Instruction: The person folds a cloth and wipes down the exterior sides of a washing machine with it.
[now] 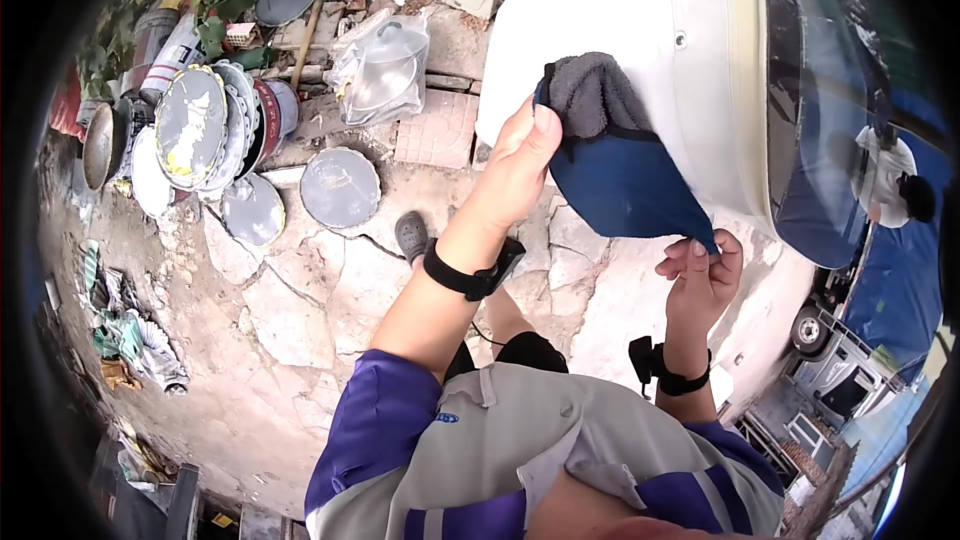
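A cloth, dark blue on one face and grey and fleecy on the other, hangs stretched between my two hands. Its upper part is folded over, so the grey side and a black edging show. My left hand grips the cloth's left edge, thumb in front. Lower down, my right hand pinches the opposite corner between thumb and fingers. Just behind the cloth is a white vehicle with a smooth body panel; whether the cloth touches it I cannot tell. Dark bands with small devices circle both wrists.
Cracked stone paving lies underfoot. Several round, paint-marked lids are stacked at the left, near a bagged pot lid. Crumpled rags lie at far left. The vehicle's windshield reflects a person and parked truck at right.
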Tool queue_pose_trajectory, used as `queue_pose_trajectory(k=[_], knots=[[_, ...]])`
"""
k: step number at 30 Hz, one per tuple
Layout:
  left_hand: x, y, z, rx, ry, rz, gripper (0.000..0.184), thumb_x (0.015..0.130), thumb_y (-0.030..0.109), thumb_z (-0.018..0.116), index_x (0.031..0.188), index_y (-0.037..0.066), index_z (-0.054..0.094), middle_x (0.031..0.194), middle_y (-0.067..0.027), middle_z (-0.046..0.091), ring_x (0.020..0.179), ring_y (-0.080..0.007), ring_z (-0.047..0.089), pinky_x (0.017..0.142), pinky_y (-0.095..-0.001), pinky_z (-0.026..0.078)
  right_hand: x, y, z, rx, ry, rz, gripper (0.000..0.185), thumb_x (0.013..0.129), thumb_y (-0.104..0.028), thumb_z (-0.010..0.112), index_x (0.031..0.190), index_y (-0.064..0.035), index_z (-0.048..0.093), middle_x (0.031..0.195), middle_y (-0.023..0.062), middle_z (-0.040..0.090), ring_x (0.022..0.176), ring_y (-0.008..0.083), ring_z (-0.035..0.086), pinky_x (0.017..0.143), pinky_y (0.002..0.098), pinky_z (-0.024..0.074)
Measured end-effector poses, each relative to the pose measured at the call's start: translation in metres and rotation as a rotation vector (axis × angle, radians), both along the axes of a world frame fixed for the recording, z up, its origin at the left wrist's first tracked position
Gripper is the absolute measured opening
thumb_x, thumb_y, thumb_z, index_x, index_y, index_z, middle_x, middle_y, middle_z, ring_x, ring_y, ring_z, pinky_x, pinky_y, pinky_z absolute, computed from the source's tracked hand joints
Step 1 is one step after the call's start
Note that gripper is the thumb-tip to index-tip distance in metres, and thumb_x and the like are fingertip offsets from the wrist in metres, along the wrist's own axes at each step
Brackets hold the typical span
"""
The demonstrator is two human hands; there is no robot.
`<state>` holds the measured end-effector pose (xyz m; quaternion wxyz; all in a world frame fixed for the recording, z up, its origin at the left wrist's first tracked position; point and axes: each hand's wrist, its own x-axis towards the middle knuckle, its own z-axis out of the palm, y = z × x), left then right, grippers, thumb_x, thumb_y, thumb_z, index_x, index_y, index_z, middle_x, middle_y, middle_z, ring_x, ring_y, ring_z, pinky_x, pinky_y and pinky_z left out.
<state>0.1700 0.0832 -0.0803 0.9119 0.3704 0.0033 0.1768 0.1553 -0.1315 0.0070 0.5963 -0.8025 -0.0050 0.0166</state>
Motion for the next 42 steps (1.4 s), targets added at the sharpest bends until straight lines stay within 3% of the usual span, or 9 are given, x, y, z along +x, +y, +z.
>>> queue_pose_trajectory(k=[3,7,12,21,27,29,33,37,42], knots=[[0.034,-0.031,0.037,0.607,-0.198,0.359,0.057,0.097,0.044,0.044,0.124,-0.005,0.053,0.13,-0.0233,0.049,0.125,-0.0398,0.042,0.107,-0.0435,0.029,0.005,-0.015,-0.008,-0.128,-0.459,0.075,0.028,0.094,-0.007,0.055,0.115,0.0004,0.038,0.1,0.0174,0.059,0.084,0.0253,0.064,0.079,0.0331,0.0534],[0.057,-0.046,0.012,0.679,-0.205,0.558,0.053,0.097,0.043,0.046,0.12,-0.004,0.055,0.125,-0.0231,0.052,0.119,-0.0444,0.045,0.105,-0.0479,0.031,0.036,0.003,-0.034,-0.432,-0.905,0.311,0.041,0.085,0.001,0.063,0.118,0.0009,0.038,0.112,0.0186,0.049,0.087,0.0246,0.061,0.077,0.0334,0.0547],[0.062,-0.033,-0.07,0.399,0.23,0.328,0.056,0.099,0.047,0.035,0.125,0.0,0.052,0.112,-0.0159,0.057,0.105,-0.0289,0.051,0.096,-0.036,0.039,0.066,0.054,-0.092,-0.55,-1.194,0.693,0.044,0.078,0.006,0.067,0.116,-0.0009,0.046,0.089,0.0178,0.062,0.074,0.0335,0.065,0.063,0.0367,0.055],[0.041,-0.058,-0.235,-0.608,0.431,-0.066,0.021,0.101,0.032,0.044,0.106,0.012,0.047,0.083,-0.0042,0.055,0.072,-0.0159,0.057,0.064,-0.0298,0.05,0.045,0.062,-0.208,-0.956,-0.882,0.953,0.047,0.076,-0.002,0.057,0.121,-0.0157,0.06,0.133,0.0082,0.051,0.117,0.0232,0.053,0.092,0.0357,0.044],[-0.016,-0.085,-0.092,0.655,0.178,0.305,0.051,0.098,0.02,0.046,0.138,-0.008,0.034,0.145,-0.0251,0.032,0.137,-0.0382,0.029,0.111,-0.0411,0.023,0.054,-0.018,-0.18,-0.67,-1.3,0.516,0.035,0.081,0.005,0.061,0.112,-0.012,0.057,0.114,0.0073,0.05,0.088,0.0245,0.056,0.079,0.0356,0.0489],[-0.008,-0.096,-0.085,0.769,-0.018,0.503,0.052,0.084,0.021,0.064,0.126,-0.006,0.05,0.142,-0.0263,0.036,0.134,-0.0432,0.031,0.11,-0.0542,0.021,0.052,-0.057,-0.167,-0.765,-1.226,0.274,0.028,0.082,0.004,0.061,0.106,-0.0055,0.052,0.106,0.0089,0.044,0.087,0.0229,0.053,0.076,0.0343,0.0492],[0.025,-0.076,-0.158,0.904,-0.134,0.548,0.052,0.075,0.022,0.067,0.12,-0.001,0.055,0.134,-0.0217,0.045,0.125,-0.0484,0.037,0.108,-0.0509,0.027,0.043,-0.017,-0.22,-0.785,-1.214,0.292,0.04,0.083,-0.003,0.06,0.114,0.0014,0.035,0.114,0.0156,0.031,0.1,0.0287,0.045,0.086,0.0369,0.0442],[0.02,-0.084,-0.267,0.948,0.045,0.525,0.059,0.083,0.035,0.06,0.13,0.001,0.049,0.141,-0.0226,0.037,0.132,-0.0452,0.031,0.112,-0.0509,0.02,0.059,0.009,-0.295,-0.893,-1.24,0.419,0.011,0.079,-0.007,0.062,0.09,-0.007,0.064,0.093,0.0027,0.062,0.073,0.0233,0.062,0.067,0.0334,0.0459],[-0.003,-0.091,-0.453,1.017,0.299,0.396,0.06,0.095,0.032,0.04,0.142,-0.003,0.029,0.148,-0.0252,0.027,0.137,-0.0443,0.023,0.115,-0.0467,0.016,0.074,-0.006,-0.432,-0.851,-1.493,0.796,0.005,0.079,-0.016,0.065,0.083,-0.0183,0.067,0.104,-0.0043,0.059,0.091,0.0112,0.058,0.087,0.0292,0.0369]])
